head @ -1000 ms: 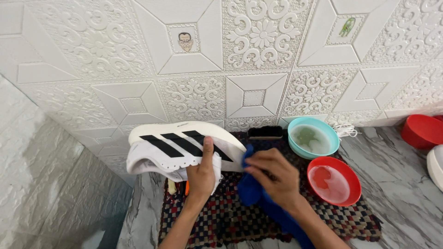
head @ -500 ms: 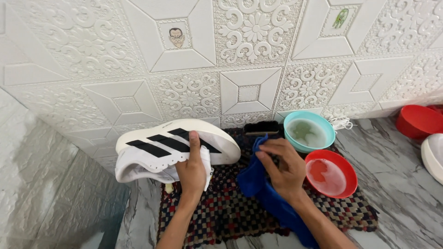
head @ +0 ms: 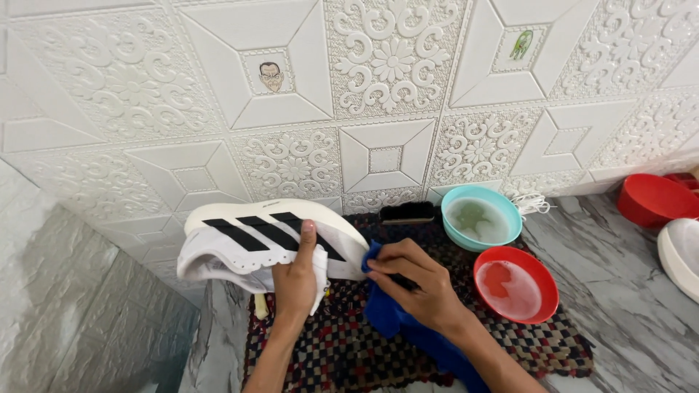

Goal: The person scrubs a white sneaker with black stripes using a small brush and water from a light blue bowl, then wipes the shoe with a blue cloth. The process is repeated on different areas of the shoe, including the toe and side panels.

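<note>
left hand (head: 295, 280): bare, no glove, no ring seen, nails short and unpainted
right hand (head: 419, 280): bare, no glove, no ring visible
left forearm: bare to frame edge, no sleeve, no watch or band
right forearm: bare, no sleeve showing, wrist unadorned

A single view comes from a camera worn on the person's head. It looks forward and downward, facing an embossed white wall (head: 378, 109) that fills the upper half of the picture. Marble-patterned floor (head: 619, 247) and a woven mat (head: 349, 342) lie below. The camera sits close: both forearms enter from the bottom edge, and the left hand (head: 295, 280) and right hand (head: 419, 280) sit just under the picture's middle. The wall's lines slope slightly, so the view is a little tilted. There is no second view to overlap with.
</note>
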